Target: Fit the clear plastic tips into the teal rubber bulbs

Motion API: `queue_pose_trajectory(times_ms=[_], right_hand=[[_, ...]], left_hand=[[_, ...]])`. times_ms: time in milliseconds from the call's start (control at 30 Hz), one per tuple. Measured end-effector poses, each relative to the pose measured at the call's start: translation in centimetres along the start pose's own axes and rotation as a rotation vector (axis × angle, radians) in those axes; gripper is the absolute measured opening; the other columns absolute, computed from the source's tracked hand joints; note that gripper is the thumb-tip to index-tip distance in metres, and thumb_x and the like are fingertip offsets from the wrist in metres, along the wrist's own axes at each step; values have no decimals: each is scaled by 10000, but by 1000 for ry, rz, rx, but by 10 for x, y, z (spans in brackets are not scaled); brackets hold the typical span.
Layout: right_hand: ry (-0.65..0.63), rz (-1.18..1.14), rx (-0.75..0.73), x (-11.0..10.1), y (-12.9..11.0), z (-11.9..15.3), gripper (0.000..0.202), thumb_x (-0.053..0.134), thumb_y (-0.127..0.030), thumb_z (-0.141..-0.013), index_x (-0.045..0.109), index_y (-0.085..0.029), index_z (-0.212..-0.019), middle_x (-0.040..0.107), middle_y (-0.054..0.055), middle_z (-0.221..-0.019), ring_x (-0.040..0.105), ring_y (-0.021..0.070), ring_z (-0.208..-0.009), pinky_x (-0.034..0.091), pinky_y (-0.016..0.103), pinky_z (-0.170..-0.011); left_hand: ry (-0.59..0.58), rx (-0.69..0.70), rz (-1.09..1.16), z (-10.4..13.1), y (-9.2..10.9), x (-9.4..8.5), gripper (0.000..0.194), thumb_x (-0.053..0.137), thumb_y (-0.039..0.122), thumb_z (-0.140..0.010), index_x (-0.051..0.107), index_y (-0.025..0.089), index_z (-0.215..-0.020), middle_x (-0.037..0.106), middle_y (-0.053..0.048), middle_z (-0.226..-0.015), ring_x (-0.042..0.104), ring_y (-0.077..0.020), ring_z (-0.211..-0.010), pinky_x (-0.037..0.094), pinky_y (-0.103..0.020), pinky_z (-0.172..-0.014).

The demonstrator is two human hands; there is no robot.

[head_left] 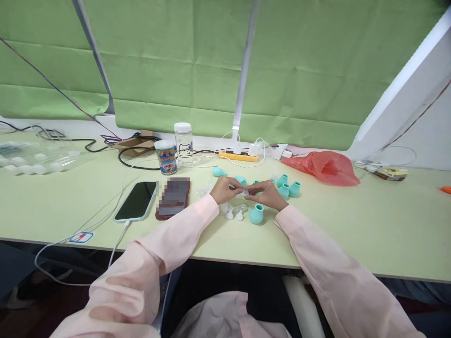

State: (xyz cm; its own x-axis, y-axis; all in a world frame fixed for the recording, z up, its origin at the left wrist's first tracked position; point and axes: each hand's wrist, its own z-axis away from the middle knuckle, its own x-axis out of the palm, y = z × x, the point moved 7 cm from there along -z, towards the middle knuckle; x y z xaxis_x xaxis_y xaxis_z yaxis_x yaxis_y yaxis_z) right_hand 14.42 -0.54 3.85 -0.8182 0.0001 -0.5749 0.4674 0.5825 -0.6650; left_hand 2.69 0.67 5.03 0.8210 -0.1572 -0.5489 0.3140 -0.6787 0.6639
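1. Your left hand [224, 189] and right hand [265, 193] pinch a small clear piece [243, 193] between their fingertips.
2. Two white pieces [229, 215] lie nearer you than your left hand.
3. A teal bulb [256, 215] stands nearer you than your right hand.

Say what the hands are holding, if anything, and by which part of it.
The left hand and right hand hold a small translucent piece between them; which part of it each one grips is too small to tell.
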Motion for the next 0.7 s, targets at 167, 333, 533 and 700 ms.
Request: queue_pose_trajectory(times_ms=[167, 333, 533, 700], right_hand=[[4, -8, -9, -1, -2, 0, 261, 644, -262, -549, 652, -140, -780, 640, 48, -662, 586, 163, -576, 507, 288, -568], [10, -19, -6, -2, -2, 0, 271, 650, -280, -548, 652, -149, -785, 640, 46, -659, 587, 165, -571, 510, 297, -564], [100, -25, -18, -9, -1, 0, 276, 663, -301, -539, 652, -128, -753, 643, 69, -671, 584, 172, -561, 513, 313, -563], [115, -21, -23, -9, -4, 0, 274, 665, -317, -535, 654, -137, -742, 644, 67, -674, 585, 174, -561, 513, 317, -559]], left_hand=[[10, 40, 21, 0, 4, -1, 151, 545, 198, -634, 646, 101, -689, 629, -64, -722, 570, -117, -644, 488, -196, -588], [1, 46, 17, 0, 5, -2, 167, 547, 216, -634, 650, 123, -728, 638, -62, -754, 581, -119, -653, 492, -217, -631], [2, 101, -58, 2, 11, -4, 311, 611, 266, -569, 632, 102, -832, 630, -91, -802, 578, -148, -710, 483, -252, -682], [18, 134, -54, 4, 13, -3, 350, 602, 238, -571, 604, 104, -894, 626, -82, -821, 580, -135, -714, 478, -241, -694]])
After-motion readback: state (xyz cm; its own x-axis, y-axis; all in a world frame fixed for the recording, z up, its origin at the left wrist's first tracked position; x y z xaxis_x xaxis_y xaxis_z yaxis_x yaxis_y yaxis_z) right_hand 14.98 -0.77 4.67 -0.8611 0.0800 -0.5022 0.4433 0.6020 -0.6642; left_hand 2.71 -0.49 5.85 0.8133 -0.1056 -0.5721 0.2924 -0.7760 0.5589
